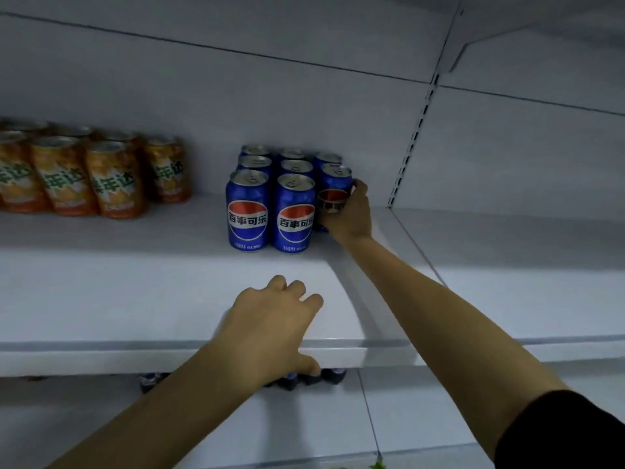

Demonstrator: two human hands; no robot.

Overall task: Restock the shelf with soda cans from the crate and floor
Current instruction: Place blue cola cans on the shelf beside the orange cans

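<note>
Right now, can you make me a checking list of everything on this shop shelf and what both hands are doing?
Surface: white metal shelf, dimly lit.
Job's things: blue soda cans standing upright in a tight block.
Clutter: orange soda cans, upright at the left, apart from the blue block.
Grippers: left hand holds the shelf's front edge, thumb under it; right hand grips the end blue can on the block's right side.
Cables: nothing seen.
Surroundings: white back panel, slotted upright post, dark bottles on the level below.
</note>
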